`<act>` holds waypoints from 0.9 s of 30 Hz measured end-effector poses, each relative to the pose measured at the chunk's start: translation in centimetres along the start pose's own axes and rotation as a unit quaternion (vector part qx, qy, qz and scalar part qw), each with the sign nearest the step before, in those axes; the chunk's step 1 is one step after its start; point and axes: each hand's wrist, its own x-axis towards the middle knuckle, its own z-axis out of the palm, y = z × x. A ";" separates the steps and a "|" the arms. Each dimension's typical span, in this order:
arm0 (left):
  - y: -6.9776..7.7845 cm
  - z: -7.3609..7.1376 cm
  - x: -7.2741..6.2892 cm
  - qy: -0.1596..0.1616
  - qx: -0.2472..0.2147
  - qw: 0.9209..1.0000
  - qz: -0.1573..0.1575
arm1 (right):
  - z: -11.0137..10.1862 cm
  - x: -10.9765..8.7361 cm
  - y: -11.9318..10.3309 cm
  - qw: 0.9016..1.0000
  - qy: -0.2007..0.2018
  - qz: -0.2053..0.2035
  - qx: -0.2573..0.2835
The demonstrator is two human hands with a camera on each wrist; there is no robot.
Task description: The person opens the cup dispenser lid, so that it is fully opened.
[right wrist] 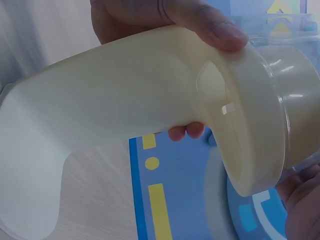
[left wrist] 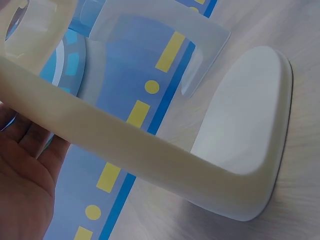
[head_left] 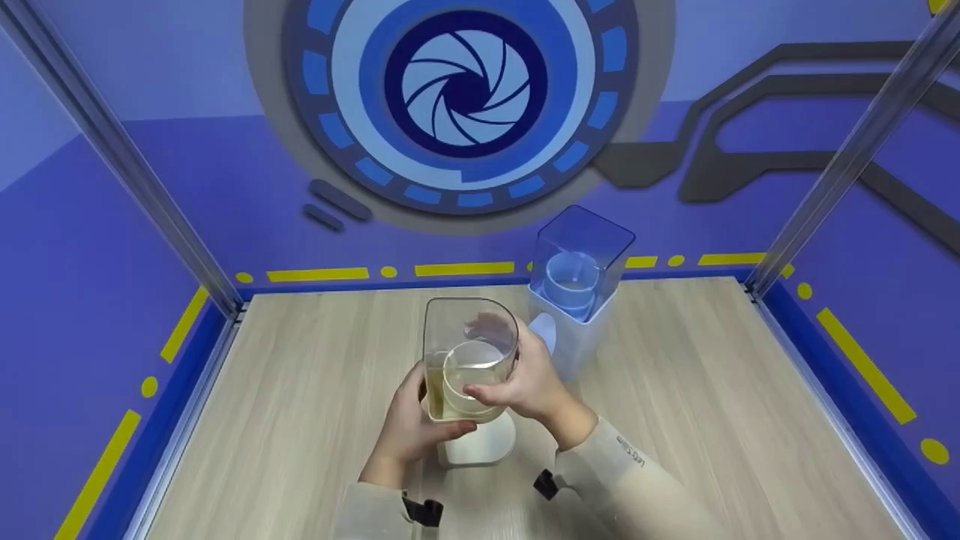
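Note:
A cream stand (right wrist: 125, 90) has a broad flat base (head_left: 480, 442), a curved stem (left wrist: 115, 135) and a round ring-like top (right wrist: 257, 120). A clear container (head_left: 469, 319) with a rounded side and a round inner cup (head_left: 480, 360) sits at that top. My left hand (head_left: 405, 427) grips the stand just below the container, thumb in front and fingertips showing past the stem. With my right hand (head_left: 525, 379) I hold the container's right side, thumb across its front. Some of my fingers are hidden. Whether the base touches the table, I cannot tell.
A second, blue-tinted clear container (head_left: 581, 232) with a round inner cup and a pale lower body (head_left: 574, 345) stands behind and to the right. The wooden table (head_left: 300, 420) meets blue patterned walls (head_left: 187, 187) at the back and sides, with metal posts (head_left: 142, 157) at the corners.

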 end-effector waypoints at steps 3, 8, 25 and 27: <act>0.1 0.0 0.0 0.000 0.003 1.000 -0.005 | -0.1 -0.2 0.0 1.000 0.006 -0.012 -0.008; 0.1 0.1 0.0 -0.001 0.004 1.000 -0.008 | -0.2 -0.2 0.0 1.000 0.006 -0.019 -0.017; 0.1 0.0 0.2 -0.002 -0.002 1.000 -0.015 | -0.3 0.2 0.0 1.000 -0.001 -0.006 0.003; 0.0 -0.1 0.2 -0.005 -0.001 1.000 -0.010 | -0.3 0.2 -0.3 1.000 -0.002 -0.014 -0.011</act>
